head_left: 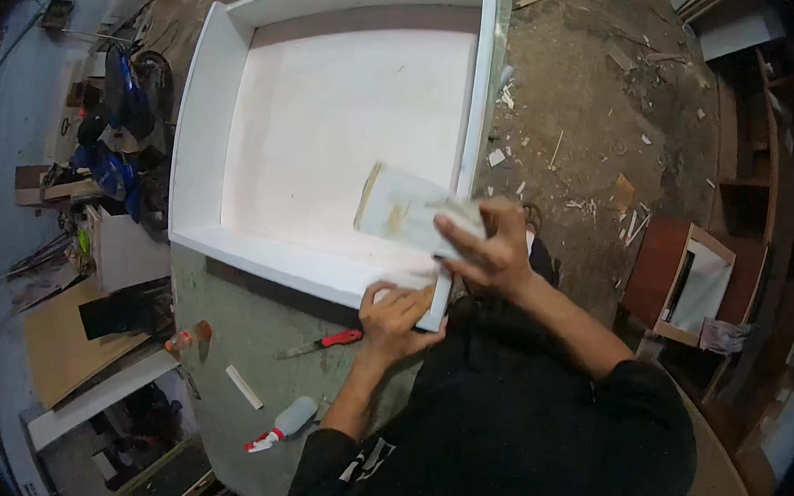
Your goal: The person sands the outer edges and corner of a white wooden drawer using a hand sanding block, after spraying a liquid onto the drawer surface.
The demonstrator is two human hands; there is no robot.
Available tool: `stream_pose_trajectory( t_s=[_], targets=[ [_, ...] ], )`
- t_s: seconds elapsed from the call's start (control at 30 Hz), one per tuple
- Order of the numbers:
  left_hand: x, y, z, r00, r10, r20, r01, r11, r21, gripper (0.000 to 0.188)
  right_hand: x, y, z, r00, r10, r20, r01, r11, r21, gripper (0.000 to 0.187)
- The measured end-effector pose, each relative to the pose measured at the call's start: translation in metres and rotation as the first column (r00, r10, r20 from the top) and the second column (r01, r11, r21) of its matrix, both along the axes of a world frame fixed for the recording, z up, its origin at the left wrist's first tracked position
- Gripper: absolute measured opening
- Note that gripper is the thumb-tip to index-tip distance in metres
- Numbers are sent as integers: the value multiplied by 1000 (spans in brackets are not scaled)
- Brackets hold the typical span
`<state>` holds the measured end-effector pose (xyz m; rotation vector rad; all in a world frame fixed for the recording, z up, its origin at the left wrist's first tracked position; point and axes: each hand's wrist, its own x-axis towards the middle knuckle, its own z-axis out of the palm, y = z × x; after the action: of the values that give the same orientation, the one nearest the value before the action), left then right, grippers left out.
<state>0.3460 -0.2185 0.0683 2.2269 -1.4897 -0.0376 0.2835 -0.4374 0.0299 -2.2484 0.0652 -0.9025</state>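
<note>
Your left hand is gripping the white box by its near right corner, fingers bent. Your right hand is pointing left, holding a stained pale board.

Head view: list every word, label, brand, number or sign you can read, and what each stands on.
None can be read.
Dark shirt: white print, too blurred.
Red-tipped bottle: no lettering discernible.
White flat piece in the right hand: smudges, no readable text.
</note>
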Motion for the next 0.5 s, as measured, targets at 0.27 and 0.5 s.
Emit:
stream_pose_trajectory(
  t_s=[0.27, 0.5],
  targets=[
    [3, -6, 10, 1000, 12, -15, -10, 992, 125, 43, 208, -274, -10, 911, -407, 70, 412, 904, -110, 58],
    [18, -29, 62, 949, 165, -268, -3, 856, 517, 89, 243, -326, 1, 918, -394, -48, 387, 861, 331, 54]
  ],
)
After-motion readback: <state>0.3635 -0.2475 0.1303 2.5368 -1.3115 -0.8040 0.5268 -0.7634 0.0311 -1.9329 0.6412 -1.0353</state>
